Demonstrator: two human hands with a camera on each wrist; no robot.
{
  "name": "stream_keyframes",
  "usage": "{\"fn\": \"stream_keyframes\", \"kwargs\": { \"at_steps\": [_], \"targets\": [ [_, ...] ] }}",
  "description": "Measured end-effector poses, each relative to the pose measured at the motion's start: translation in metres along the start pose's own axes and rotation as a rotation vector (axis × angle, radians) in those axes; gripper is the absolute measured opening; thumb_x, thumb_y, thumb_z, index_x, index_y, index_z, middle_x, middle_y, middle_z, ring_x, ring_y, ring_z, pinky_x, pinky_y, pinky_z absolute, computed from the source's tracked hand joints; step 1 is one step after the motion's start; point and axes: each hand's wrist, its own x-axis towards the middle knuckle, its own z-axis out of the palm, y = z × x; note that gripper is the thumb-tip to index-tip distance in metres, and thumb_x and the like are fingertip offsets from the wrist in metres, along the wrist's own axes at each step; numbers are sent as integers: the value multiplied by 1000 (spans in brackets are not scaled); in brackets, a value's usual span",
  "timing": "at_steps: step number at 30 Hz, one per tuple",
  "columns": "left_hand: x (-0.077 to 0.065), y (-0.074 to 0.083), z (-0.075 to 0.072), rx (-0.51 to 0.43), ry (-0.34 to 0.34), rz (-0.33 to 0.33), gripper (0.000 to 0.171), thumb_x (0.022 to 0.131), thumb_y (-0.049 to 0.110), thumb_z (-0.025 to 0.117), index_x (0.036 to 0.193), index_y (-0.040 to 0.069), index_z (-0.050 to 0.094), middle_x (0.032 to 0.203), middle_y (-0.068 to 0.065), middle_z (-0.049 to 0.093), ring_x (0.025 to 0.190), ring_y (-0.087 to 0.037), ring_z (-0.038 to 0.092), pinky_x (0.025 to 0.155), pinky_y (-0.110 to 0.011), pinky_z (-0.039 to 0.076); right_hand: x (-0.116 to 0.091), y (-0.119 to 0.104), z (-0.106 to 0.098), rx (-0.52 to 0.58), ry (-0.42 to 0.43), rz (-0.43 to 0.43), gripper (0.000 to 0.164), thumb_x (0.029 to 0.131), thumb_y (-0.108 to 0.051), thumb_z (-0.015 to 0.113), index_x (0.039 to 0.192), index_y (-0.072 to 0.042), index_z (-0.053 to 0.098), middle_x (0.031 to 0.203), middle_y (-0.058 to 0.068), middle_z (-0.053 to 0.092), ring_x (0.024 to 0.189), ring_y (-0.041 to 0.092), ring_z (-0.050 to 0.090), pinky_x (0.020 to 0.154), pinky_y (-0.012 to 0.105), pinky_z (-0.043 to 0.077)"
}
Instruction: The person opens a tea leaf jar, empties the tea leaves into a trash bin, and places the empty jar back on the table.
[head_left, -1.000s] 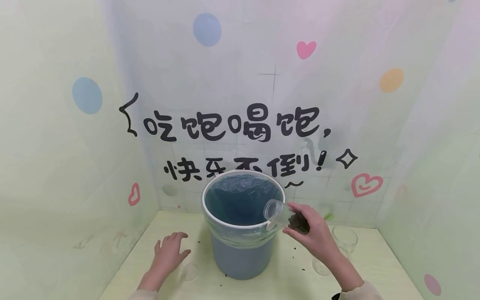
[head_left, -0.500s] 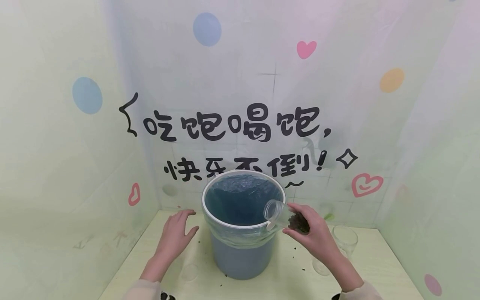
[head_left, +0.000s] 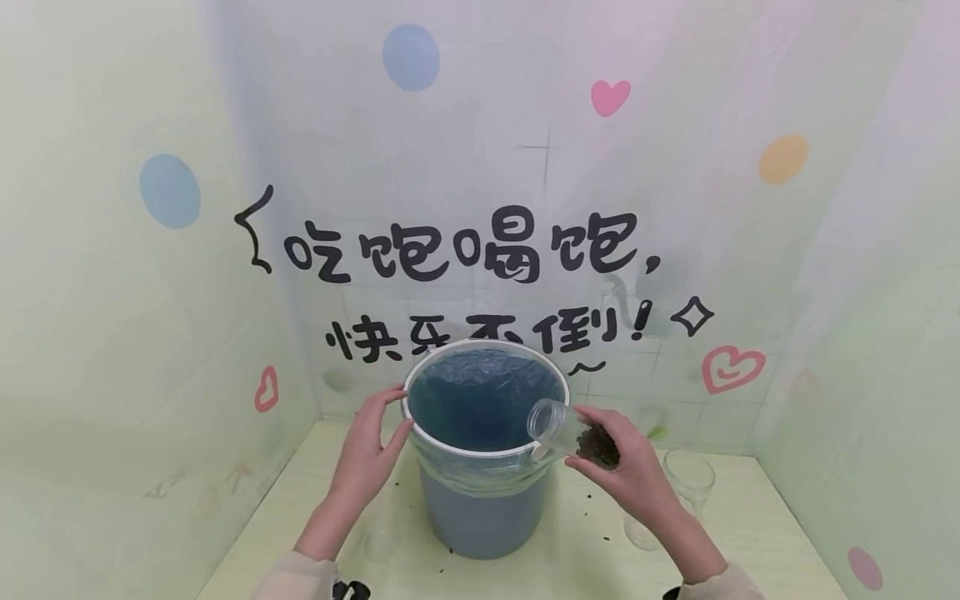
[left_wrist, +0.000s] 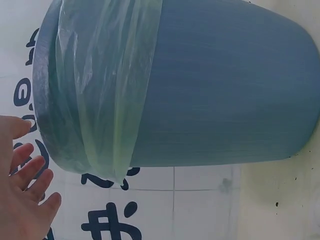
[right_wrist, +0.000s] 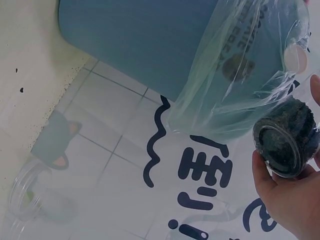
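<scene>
In the head view a blue bin (head_left: 483, 517) stands upright, lined with a thin clear-green plastic bag (head_left: 480, 471) folded over its white rim (head_left: 491, 451). My right hand (head_left: 636, 471) grips a clear jar (head_left: 564, 427) that is tipped nearly on its side. The jar's mouth lies at the bin's front right rim, and dark loose bits (head_left: 597, 447) sit towards its bottom. On the opposite side my left hand (head_left: 363, 454) has its fingertips by the rim, fingers loosely bent; whether they touch it is unclear. The left wrist view shows that hand's fingers (left_wrist: 37, 167) spread, holding nothing.
Behind my right forearm stands a clear glass vessel (head_left: 690, 477), and a round clear piece (head_left: 642, 533) lies nearer. A few dark crumbs (head_left: 607, 538) are scattered on the pale tabletop (head_left: 720, 533). Printed sheeting (head_left: 480, 125) encloses the back and sides.
My left hand has risen from low above the table, moving forward and right to the bin's left rim. The right hand and the tipped jar have stayed nearly still.
</scene>
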Motion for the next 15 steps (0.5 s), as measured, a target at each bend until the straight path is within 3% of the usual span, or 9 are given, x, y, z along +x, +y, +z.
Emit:
{"fn": "stream_keyframes", "kwargs": {
  "at_steps": [4, 10, 15],
  "targets": [
    [0, 1, 3, -21, -33, -14, 48, 95, 17, 68, 138, 3, 53, 150, -15, 49, 141, -37, 44, 115, -63, 34, 0, 0, 0, -1, -5, 16, 68, 71, -16, 90, 132, -14, 61, 115, 7, 69, 103, 17, 65, 88, 9, 47],
    [-1, 0, 5, -94, -89, -111, 50, 95, 22, 68, 138, 1, 52, 155, -17, 43, 144, -38, 39, 115, -58, 37, 4, -3, -2, 23, -7, 72, 67, 72, -16, 89, 132, -16, 62, 107, 3, 68, 94, 13, 64, 76, 22, 52],
    [1, 0, 5, -195, -125, -162, 56, 96, 23, 67, 142, -2, 48, 160, -18, 34, 145, -41, 37, 115, -57, 37, 14, -7, -6, 115, -56, 211, 57, 80, -20, 84, 132, -18, 61, 104, 5, 68, 82, 6, 58, 65, 23, 49]
  ]
}}
